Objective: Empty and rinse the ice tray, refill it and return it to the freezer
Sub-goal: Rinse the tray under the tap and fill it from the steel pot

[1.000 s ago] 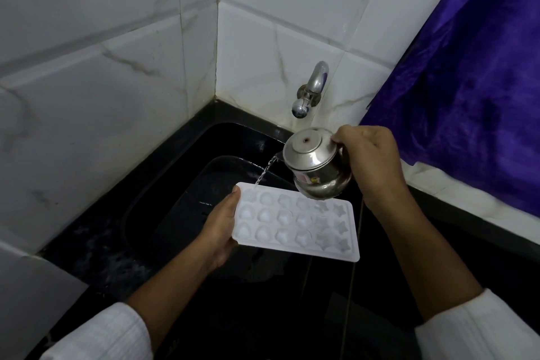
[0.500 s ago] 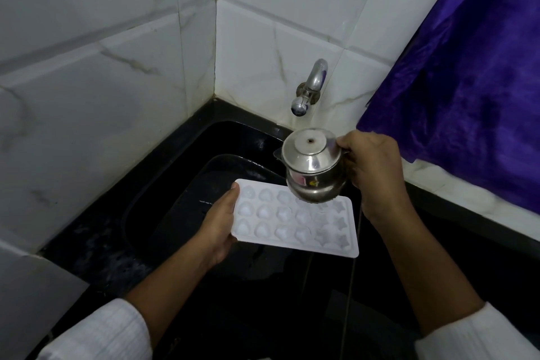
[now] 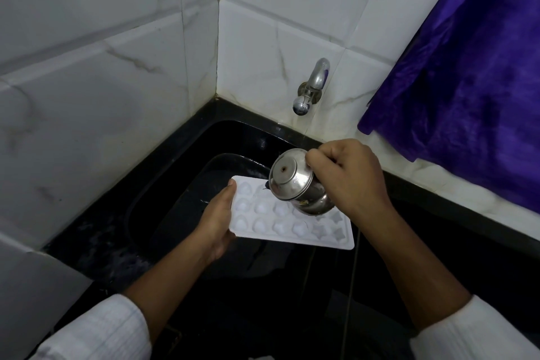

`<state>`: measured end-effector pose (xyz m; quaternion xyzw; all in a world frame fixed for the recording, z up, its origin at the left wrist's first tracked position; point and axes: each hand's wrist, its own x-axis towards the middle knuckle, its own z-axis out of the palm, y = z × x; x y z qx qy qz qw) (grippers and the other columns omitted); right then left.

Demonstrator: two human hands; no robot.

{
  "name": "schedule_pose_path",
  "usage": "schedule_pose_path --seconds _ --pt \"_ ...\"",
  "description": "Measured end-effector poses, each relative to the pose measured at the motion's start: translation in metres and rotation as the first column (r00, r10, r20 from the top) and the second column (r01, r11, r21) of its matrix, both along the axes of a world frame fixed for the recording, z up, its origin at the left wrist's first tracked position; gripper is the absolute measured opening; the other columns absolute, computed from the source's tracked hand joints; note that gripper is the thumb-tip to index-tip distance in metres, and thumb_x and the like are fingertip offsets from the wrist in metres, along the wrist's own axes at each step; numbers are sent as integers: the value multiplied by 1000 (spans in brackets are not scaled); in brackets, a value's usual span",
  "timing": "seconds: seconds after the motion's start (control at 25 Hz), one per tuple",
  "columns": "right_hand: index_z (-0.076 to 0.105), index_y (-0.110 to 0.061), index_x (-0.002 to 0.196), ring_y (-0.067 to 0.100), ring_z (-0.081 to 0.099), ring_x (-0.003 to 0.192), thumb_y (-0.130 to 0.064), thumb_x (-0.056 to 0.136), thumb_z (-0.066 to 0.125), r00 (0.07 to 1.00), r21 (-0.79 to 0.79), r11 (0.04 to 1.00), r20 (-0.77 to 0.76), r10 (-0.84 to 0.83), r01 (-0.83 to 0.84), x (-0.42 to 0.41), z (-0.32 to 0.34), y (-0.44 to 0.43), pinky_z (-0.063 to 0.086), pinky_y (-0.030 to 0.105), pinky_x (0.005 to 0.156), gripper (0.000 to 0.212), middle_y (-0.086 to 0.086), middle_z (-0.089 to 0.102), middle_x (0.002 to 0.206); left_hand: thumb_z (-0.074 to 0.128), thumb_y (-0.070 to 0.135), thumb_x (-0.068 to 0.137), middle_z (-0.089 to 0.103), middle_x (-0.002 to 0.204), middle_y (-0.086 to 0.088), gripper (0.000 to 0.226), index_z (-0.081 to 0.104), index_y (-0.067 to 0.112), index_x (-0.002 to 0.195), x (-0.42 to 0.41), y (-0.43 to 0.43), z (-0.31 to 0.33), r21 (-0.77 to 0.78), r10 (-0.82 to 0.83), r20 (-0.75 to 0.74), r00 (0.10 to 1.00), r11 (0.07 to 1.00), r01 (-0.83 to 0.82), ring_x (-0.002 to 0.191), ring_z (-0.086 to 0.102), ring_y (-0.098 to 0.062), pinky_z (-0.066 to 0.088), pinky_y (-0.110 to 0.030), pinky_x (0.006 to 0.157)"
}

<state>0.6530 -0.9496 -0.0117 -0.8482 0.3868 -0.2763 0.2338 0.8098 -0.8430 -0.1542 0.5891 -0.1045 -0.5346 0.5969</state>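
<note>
White marbled wall tiles (image 3: 102, 96) and a purple cloth (image 3: 467, 82) hung at the right are seen above a black sink (image 3: 181, 152), over which a white ice tray (image 3: 280, 225) with moulded cells is held roughly level. The tray's left short edge is grasped by the left hand (image 3: 214, 225), with the thumb laid along the rim. A lidded steel pot (image 3: 295, 184) is clasped by the right hand (image 3: 347, 181) just above the tray's far side and tilted, spout lowered toward the cells, while a small steel tap (image 3: 312, 90) is fixed to the wall behind, well clear of both.
</note>
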Motion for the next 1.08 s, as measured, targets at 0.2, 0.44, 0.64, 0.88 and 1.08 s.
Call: schedule_pose_path --seconds 0.2,0.44,0.64,0.88,1.08 --pt "50 -12 51 8 36 44 -29 87 60 1000 -18 1000 -17 10 -10 1 4 -2 36 31 49 41 -7 38 43 34 53 111 81 110 -8 56 74 15 124 2 2 -1 8 17 -7 1000 1000 -17 99 79 -23 59 -37 81" --pt "51 -9 52 13 38 46 -35 83 56 1000 26 1000 13 10 -11 2 9 -5 38 34 52 40 3 42 46 35 52 111 81 111 -9 55 73 15 124 0 1 -2 -1 21 -36 999 1000 -21 100 79 -24 59 -37 80" --pt "51 -15 56 14 38 52 -21 87 62 939 375 927 315 -138 10 -4 18 -9 36 26 51 33 2 39 54 37 53 110 80 113 -10 54 73 15 123 1 -1 -3 7 44 -64 997 999 -43 102 78 -27 59 -40 84" --pt "51 -14 58 6 37 48 -16 91 58 860 508 861 420 -289 41 -9 19 -17 32 18 45 34 0 42 53 37 53 110 80 114 -10 53 72 15 125 8 0 -5 1 61 -41 997 998 -61 102 78 -28 59 -42 84" --pt "48 10 63 22 39 55 -16 90 62 930 292 957 353 -103 -5 -16 7 -16 40 24 53 40 18 41 57 37 54 110 80 115 -10 55 71 15 128 11 0 -8 15 66 -39 997 998 -65 105 78 -30 60 -45 90"
